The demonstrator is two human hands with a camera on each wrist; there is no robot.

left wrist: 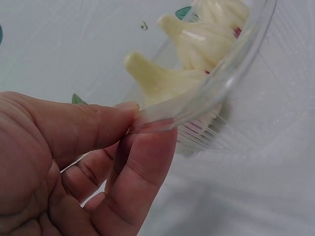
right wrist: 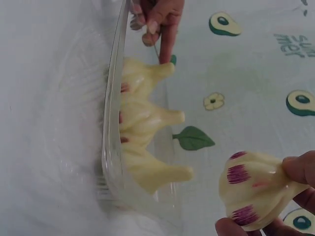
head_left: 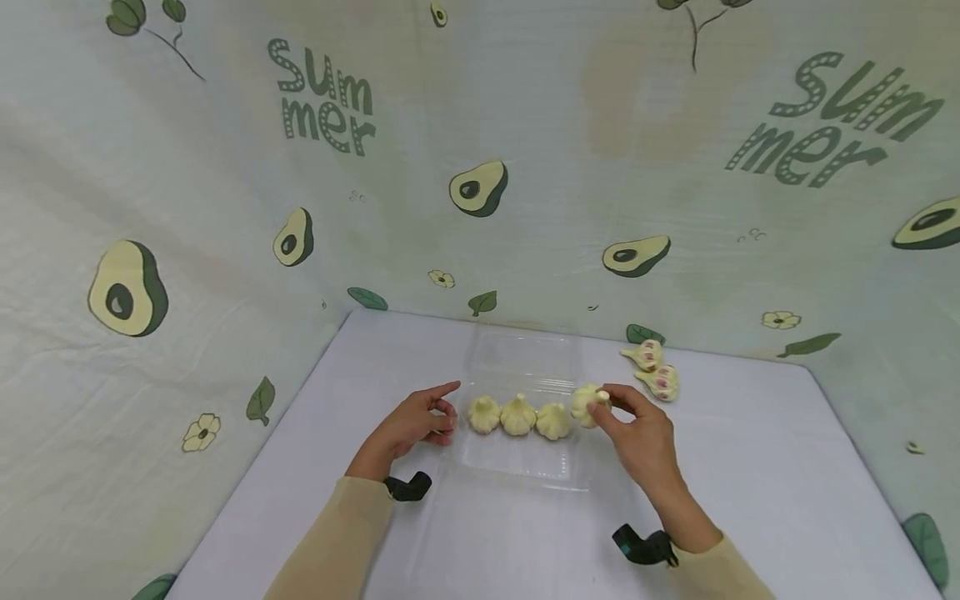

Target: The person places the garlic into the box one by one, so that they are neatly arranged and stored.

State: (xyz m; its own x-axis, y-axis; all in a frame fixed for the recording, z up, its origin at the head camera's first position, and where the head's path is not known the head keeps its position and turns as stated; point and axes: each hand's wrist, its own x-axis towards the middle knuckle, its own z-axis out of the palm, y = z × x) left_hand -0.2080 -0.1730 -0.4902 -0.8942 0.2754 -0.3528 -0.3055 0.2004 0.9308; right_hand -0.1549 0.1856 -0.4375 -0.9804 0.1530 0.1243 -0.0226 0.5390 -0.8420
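Observation:
A clear plastic box with its lid tipped back holds a row of three garlic bulbs, among them a bulb at the left, one in the middle and one at the right. At the box's left edge, my left hand pinches the rim between thumb and finger, as the left wrist view shows. My right hand grips a fourth-in-line garlic bulb by its neck and side, just off the box's right wall. Purple streaks mark that bulb's base.
Two more garlic bulbs lie on the white table behind my right hand, one bulb farther back and another bulb nearer. The open lid lies toward the back. A printed cloth hangs behind the table.

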